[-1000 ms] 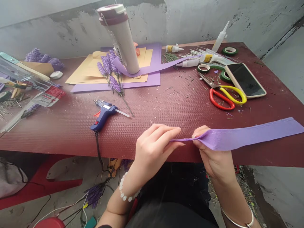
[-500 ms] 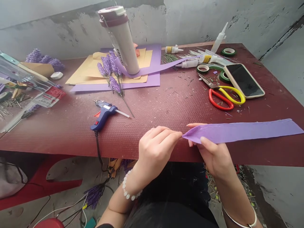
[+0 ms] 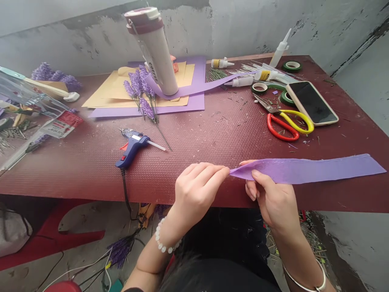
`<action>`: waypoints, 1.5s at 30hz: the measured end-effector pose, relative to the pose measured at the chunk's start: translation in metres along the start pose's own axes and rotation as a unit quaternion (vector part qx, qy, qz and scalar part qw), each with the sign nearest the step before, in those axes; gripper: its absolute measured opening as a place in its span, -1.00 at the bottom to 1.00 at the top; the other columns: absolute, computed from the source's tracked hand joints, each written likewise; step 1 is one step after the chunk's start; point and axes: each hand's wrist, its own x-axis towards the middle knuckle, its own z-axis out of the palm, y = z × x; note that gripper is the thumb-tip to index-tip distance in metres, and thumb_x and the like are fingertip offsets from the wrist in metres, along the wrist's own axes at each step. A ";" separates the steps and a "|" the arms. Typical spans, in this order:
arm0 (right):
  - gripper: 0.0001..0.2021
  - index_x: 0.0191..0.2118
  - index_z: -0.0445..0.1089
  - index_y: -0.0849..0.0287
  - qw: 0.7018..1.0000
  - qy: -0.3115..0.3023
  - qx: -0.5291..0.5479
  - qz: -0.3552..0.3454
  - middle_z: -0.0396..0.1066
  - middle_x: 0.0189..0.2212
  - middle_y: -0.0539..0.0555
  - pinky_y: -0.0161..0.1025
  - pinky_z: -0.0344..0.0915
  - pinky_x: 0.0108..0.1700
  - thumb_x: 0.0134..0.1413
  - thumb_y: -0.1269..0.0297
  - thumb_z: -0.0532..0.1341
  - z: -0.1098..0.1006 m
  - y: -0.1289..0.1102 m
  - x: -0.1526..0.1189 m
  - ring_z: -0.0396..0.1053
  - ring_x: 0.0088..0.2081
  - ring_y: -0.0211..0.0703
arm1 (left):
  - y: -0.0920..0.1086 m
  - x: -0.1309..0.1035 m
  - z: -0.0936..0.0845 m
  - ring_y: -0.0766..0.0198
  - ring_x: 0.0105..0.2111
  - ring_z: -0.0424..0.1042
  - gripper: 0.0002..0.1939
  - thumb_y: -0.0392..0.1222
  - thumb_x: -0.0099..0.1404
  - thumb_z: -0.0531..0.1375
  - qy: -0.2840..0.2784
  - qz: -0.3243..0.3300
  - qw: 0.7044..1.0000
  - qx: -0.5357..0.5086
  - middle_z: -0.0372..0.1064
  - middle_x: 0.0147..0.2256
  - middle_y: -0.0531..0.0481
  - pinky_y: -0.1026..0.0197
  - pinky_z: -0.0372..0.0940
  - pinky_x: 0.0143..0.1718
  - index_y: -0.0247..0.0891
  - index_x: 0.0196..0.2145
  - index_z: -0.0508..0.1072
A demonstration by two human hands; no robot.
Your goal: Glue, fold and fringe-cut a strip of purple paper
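Observation:
A long purple strip [image 3: 316,171] stretches between my hands and on to the right, over the table's front part. Its narrow, gathered left end is pinched in the fingertips of my left hand [image 3: 197,194], which wears a beaded bracelet. Further along, my right hand [image 3: 275,198] grips the strip, thumb on top and some fingers underneath. Just behind the strip lie scissors [image 3: 291,123] with red and yellow handles. A blue glue gun [image 3: 132,150] rests on the table to the left of my hands.
A tall cup [image 3: 161,56] stands on tan and purple sheets [image 3: 106,91] beside lavender sprigs [image 3: 138,87]. A phone [image 3: 313,103], tape rolls [image 3: 292,66] and glue bottles [image 3: 278,52] lie or stand at the back right. Clear plastic packaging [image 3: 36,97] is on the left.
Both hands have shifted slightly; the left moved a little left with the strip's end. My right thumb now lies further left along the strip, and the fingers beneath have curled in.

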 end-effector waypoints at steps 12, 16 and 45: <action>-0.83 -0.27 0.63 0.09 0.999 -0.026 -0.019 -0.016 0.33 -0.71 -0.11 -0.20 0.21 -0.54 0.18 0.10 0.41 -0.004 0.006 0.000 0.26 -0.63 -0.22 | 0.006 0.003 0.005 0.27 -0.33 0.65 -0.85 -0.29 0.65 0.23 -0.014 -0.025 0.999 -0.035 0.72 -0.28 -0.07 0.24 0.46 -0.27 -0.35 -0.06 0.63; -0.84 -0.17 0.62 0.08 0.998 -0.054 0.002 -0.017 0.37 -0.69 -0.14 -0.24 0.23 -0.56 0.21 0.15 0.39 -0.005 0.003 0.001 0.27 -0.64 -0.23 | 0.006 0.002 0.005 0.28 -0.38 0.62 -0.83 -0.35 0.63 0.22 -0.008 -0.029 0.999 -0.038 0.70 -0.33 -0.04 0.25 0.45 -0.30 -0.33 -0.14 0.63; -0.88 -0.30 0.66 -0.05 0.986 -0.128 -0.030 -0.099 0.64 -0.35 -0.12 -0.36 0.44 -0.11 0.27 0.14 0.53 -0.018 0.015 0.006 0.55 -0.26 -0.28 | 0.012 0.008 -0.012 0.36 -0.37 0.61 -0.88 -0.37 0.50 0.39 -0.076 -0.162 0.962 -0.207 0.68 -0.34 0.06 0.37 0.44 -0.34 -0.26 -0.25 0.64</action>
